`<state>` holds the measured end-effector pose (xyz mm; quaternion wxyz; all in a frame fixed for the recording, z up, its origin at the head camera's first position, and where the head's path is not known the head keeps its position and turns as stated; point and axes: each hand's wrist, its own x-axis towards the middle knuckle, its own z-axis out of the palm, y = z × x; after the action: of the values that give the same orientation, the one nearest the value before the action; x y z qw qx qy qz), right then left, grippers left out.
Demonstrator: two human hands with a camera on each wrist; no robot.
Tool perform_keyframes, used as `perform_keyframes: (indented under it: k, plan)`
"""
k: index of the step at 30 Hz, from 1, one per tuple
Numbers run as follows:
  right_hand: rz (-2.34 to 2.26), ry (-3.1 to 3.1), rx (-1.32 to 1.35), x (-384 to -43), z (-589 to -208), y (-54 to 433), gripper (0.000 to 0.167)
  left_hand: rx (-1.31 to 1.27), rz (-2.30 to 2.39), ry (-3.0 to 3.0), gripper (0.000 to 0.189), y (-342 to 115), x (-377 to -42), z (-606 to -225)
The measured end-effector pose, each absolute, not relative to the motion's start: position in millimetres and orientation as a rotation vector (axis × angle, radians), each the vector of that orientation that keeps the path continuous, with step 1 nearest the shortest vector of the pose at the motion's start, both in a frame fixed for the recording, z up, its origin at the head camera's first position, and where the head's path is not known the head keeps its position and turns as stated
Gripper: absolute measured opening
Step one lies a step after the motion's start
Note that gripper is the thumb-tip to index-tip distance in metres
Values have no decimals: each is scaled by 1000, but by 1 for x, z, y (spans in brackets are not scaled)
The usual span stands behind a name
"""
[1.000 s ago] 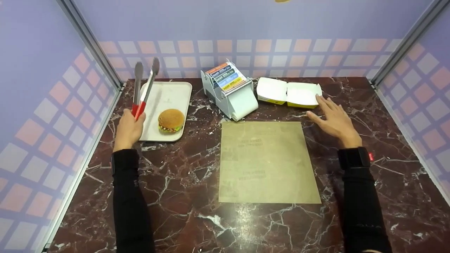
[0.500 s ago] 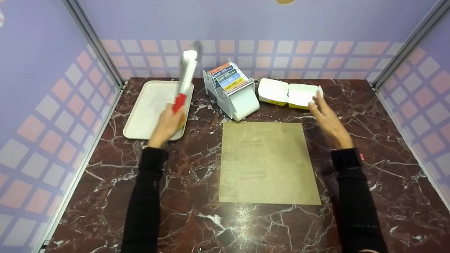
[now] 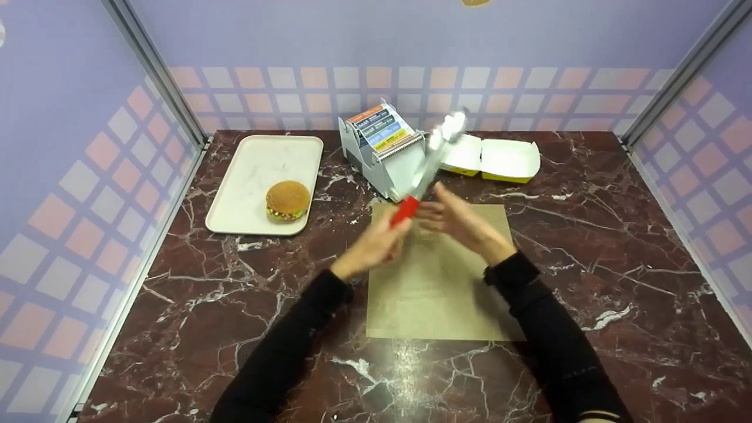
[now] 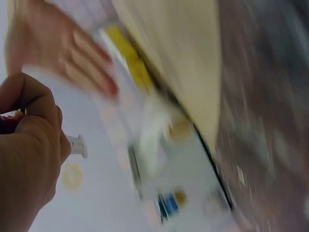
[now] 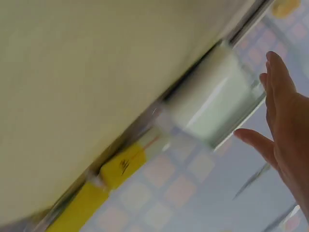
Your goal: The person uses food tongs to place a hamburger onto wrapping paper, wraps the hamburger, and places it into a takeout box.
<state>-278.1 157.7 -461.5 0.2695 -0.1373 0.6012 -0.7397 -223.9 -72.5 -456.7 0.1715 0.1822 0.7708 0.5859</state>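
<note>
My left hand (image 3: 371, 242) grips the red handle of the metal tongs (image 3: 427, 169), whose blurred tips point up and to the right, overlapping the box in the head view. Close by the red handle is my right hand (image 3: 464, 228), fingers extended and thumb apart, holding nothing. In the right wrist view this hand (image 5: 289, 121) also shows spread fingers. Beneath both hands lies a square sheet of brown paper (image 3: 440, 299). A burger (image 3: 287, 201) with a round bun rests on the white tray (image 3: 249, 176) at the left. The left wrist view shows curled fingers (image 4: 36, 125), with most of the tongs hidden.
Behind the paper stands a metal label dispenser (image 3: 359, 154) with colored label strips and a pale roll. To its right lies an unfolded white and yellow box (image 3: 510, 158). Patterned panels (image 3: 294, 35) border the dark marble tabletop (image 3: 194, 346) at the back and sides.
My left hand has carried the tongs from the tray rightward to above the paper. My right hand has come left from beside the box toward the tongs. The burger has stayed on the tray.
</note>
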Motion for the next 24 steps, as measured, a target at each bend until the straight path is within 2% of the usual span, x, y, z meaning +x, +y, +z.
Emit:
perform_keyframes:
  k: [3,6,9,16,20,24]
  plan:
    - [-2039,1581,-408,-267,-466,141,85,546,1629,2154,62,-57,-214,-464]
    - [-2110,1612,-361,-260,-467,132,56,536,1610,2168,61,-49,-208,-469]
    - [-2157,1641,-312,-259,-468,128,45,527,1620,2175,60,-46,-205,-472]
    - [-2266,1738,-313,-261,-467,125,35,569,1627,2173,47,-50,-208,-470]
    - [-2360,1788,-298,-264,-464,129,28,650,1535,2210,47,-56,-211,-464]
    - [-2475,1757,-172,-270,-458,142,39,767,1393,2375,43,-78,-225,-451]
